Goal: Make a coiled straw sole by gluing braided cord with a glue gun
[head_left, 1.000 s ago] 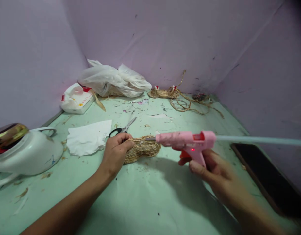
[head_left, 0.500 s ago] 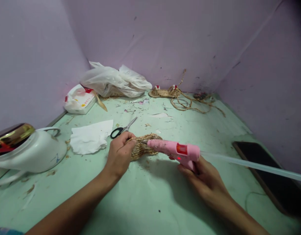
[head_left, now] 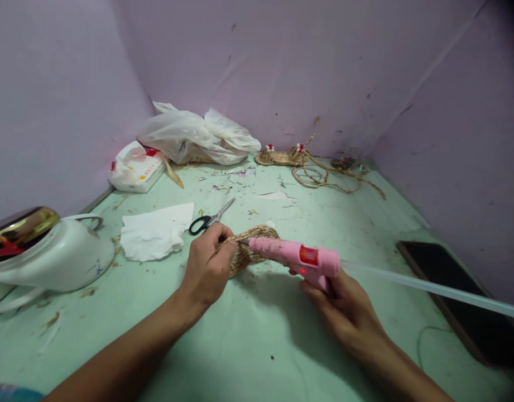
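Observation:
A flat, tan piece of coiled straw rope [head_left: 245, 258] is pinched at its left end by my left hand [head_left: 209, 262], thumb on top. My right hand [head_left: 349, 310] is wrapped around the handle of a pink glue gun [head_left: 288, 253], with a small red light lit on its side. The gun's nozzle points left and meets the upper side of the rope piece close to my left thumb. From the back of the gun a long, translucent glue stick [head_left: 424, 285] sticks out to the right. Any glue at the tip is too small to make out.
Black-handled scissors [head_left: 210, 218] and white paper [head_left: 156, 231] lie beyond my left hand. A white pot [head_left: 81, 254] stands left, a dark phone [head_left: 453, 296] right. Along the back are a box [head_left: 143, 173], a plastic bag [head_left: 193, 137], and a beaded rope piece [head_left: 279, 158] with loose rope [head_left: 311, 177].
My left hand has turned slightly and the rope piece tilts a little more. The glue gun has shifted slightly left, its nozzle still at the rope.

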The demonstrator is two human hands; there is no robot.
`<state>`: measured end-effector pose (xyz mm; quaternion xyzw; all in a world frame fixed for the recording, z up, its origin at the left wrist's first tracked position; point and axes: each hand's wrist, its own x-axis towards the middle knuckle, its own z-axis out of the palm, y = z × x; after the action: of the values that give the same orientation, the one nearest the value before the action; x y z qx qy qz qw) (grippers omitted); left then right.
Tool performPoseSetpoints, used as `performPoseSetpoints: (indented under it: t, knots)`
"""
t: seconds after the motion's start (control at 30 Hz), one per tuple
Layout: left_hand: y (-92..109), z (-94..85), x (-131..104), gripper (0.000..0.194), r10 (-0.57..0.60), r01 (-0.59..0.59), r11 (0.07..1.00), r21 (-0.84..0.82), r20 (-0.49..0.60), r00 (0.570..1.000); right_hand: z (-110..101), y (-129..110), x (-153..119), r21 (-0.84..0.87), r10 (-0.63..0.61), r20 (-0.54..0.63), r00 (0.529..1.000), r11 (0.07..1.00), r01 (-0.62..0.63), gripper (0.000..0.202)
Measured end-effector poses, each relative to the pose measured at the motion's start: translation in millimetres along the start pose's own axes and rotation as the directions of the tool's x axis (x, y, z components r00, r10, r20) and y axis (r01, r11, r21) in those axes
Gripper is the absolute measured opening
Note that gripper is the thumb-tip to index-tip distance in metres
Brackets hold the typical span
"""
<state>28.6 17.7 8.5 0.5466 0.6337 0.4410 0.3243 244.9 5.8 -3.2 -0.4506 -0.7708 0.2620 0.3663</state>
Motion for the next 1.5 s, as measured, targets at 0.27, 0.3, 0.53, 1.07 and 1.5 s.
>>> performPoseSetpoints:
  t: [0.27,0.3,0.53,1.07,1.5]
  knots:
    - [-0.8,0.2,-0.6,0.012,0.095,-0.090,0.994,0.060,-0.088,0.992,5.7,0.5,-2.7,-0.009,0.008,-0.058,0.998,1.000,-0.009,0.010]
    - [-1.1,0.2,-0.6,0.012,0.103,-0.097,0.993,0.065,-0.101,0.989,5.7,0.9,-2.6,-0.007,0.008,-0.059,0.998,1.000,-0.009,0.010]
    - [-4.6,-0.5,1.5,0.010,0.123,-0.120,0.992,0.033,-0.145,0.982,2.3,2.5,0.9,-0.012,-0.028,-0.105,0.994,1.000,0.027,0.010]
    - [-1.3,-2.1,2.5,0.014,0.294,-0.271,0.938,0.218,-0.081,0.952,5.8,7.8,-3.8,0.042,0.000,-0.089,0.996,0.999,0.003,0.008]
    - [-5.4,-2.5,6.0,0.012,0.269,-0.256,0.950,0.177,-0.055,0.962,5.2,5.6,-2.8,0.097,0.012,-0.073,0.997,0.995,-0.004,0.010]
